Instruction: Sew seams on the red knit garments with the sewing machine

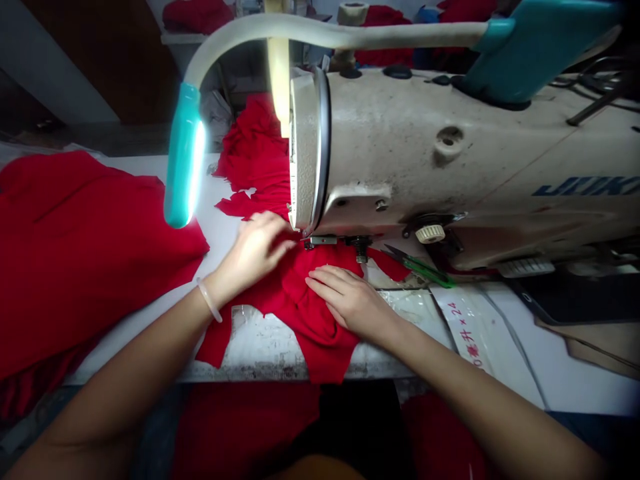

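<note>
A piece of red knit fabric point(313, 300) lies bunched on the table under both hands, running up to the presser foot point(320, 241) of a Juki sewing machine point(440, 153). My left hand point(257, 257) has its fingers bunched at the fabric's edge, close to the foot. I cannot tell whether they pinch it. My right hand point(350, 300) lies flat on the fabric, just in front of the needle area. The needle itself is hidden.
A large red cloth point(85, 253) covers the table's left side, and more red fabric point(255, 150) is heaped behind the machine. A teal gooseneck lamp point(185, 157) arches overhead. Green-handled thread snips point(420, 268) lie to the right of the foot, near a printed plastic bag point(475, 333).
</note>
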Demonstrator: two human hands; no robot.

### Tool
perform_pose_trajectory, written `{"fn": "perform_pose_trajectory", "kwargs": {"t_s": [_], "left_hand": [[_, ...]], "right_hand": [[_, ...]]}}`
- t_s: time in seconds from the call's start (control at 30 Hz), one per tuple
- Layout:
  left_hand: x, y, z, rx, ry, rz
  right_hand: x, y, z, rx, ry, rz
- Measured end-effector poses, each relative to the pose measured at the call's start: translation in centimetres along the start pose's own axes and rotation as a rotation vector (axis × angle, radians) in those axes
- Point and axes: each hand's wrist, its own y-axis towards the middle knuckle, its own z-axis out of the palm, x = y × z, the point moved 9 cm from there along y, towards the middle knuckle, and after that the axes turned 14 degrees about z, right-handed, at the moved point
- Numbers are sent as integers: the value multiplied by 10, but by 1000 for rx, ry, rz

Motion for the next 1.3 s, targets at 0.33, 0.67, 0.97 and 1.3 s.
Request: {"fn": "perform_pose_trajectory", "kwargs": {"t_s": [0.33,0.67,0.97,1.3], "left_hand": [[-3,2,39,24,-298,-12],[30,-3,14,-19,90,-128],[22,-11,2,-20,-169,-100],[-28,-9,-2,105,-628,208]], "right_hand": [[-12,15,-6,61,100,138],[2,8,-1,78,-31,66],[-8,23,-13,30,168,176],[-43,27,20,243,-233,444]]}}
